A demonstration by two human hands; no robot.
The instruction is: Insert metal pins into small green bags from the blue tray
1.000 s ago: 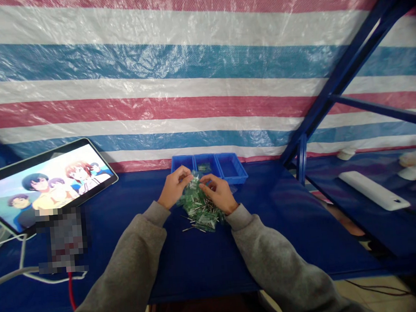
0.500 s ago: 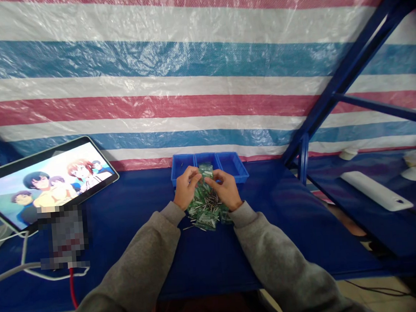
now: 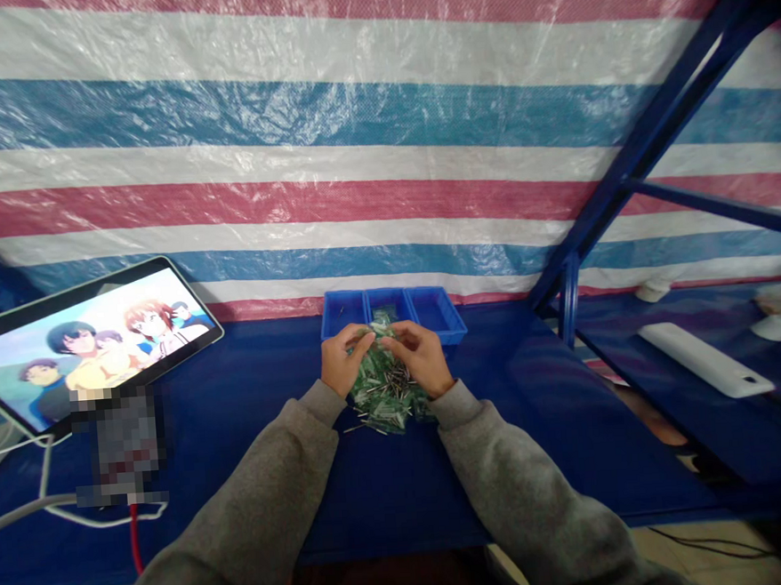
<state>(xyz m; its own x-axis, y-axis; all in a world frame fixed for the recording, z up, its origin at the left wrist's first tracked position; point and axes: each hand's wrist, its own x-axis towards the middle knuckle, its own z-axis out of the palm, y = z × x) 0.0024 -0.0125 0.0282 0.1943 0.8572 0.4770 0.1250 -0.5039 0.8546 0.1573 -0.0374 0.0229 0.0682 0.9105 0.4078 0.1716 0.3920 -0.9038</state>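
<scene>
A small clear-green plastic bag [image 3: 381, 330] is pinched at the fingertips of both my hands, just in front of the blue tray. My left hand [image 3: 342, 358] grips its left side between thumb and forefinger. On the right side, my right hand [image 3: 424, 358] holds it with the same kind of pinch. Below the hands lies a heap of similar green bags [image 3: 386, 410], with thin metal pins or screws [image 3: 392, 380], too small to name exactly, scattered on top. What the held bag contains is mostly hidden by the fingers.
Behind my hands stands a blue three-compartment tray [image 3: 437, 314] on the blue table [image 3: 391, 497]. A tablet [image 3: 92, 340] with cables leans at the left. Across a gap on the right are a white oblong device [image 3: 706, 359] and a blue metal frame [image 3: 570, 298].
Both hands have moved slightly left, and the fingers have shifted on the bag. The bag, upright before, now looks folded or tilted between the fingertips.
</scene>
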